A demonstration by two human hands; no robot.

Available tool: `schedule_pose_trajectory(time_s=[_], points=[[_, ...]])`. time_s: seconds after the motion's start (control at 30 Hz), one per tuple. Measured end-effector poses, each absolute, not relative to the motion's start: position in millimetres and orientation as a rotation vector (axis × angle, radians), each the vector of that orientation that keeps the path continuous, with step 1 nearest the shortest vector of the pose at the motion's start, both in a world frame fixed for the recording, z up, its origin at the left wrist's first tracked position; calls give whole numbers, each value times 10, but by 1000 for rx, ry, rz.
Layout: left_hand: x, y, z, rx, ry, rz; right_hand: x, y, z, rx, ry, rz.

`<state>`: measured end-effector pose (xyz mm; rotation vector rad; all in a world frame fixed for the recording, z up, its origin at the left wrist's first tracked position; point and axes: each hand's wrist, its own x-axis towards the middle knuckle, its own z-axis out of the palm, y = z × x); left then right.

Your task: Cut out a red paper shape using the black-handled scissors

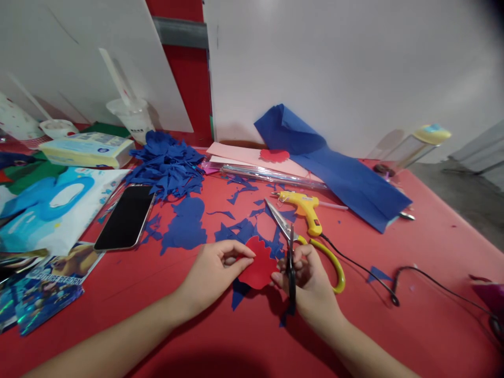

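My left hand [212, 273] pinches the left edge of a red paper cutout [258, 269] with a scalloped upper edge. Black-handled scissors [292, 278] hang in my right hand [317, 294], blades pointing away from me, while that hand's fingertips touch the cutout's right edge. Beneath and behind the cutout lie blue paper scraps [244, 229]. Just beyond my right hand rest larger scissors with yellow handles [339, 273], partly covered by that hand. A blue paper cutout [185, 226] is flat on the table, left of the scraps.
A yellow glue gun [303, 203] trails a black cord [346, 257] rightward. Blue sheet paper [338, 163] leans at the back. To the left are a phone [126, 218], a blue paper pile [167, 165], a tissue pack [90, 149] and a drink cup [134, 118].
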<state>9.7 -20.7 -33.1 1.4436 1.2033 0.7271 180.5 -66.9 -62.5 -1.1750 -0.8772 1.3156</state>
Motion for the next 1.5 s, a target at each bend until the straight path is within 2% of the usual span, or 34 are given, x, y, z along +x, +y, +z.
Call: schedule_pose_trajectory(time_s=[0.67,1.5], points=[[96,-251,-355,1529,1198,727,1834,-674,-652,-1357,-989,1282],[114,-263,-363,1744,1060,485,1807,-704,-658,-1240,-957,1264]])
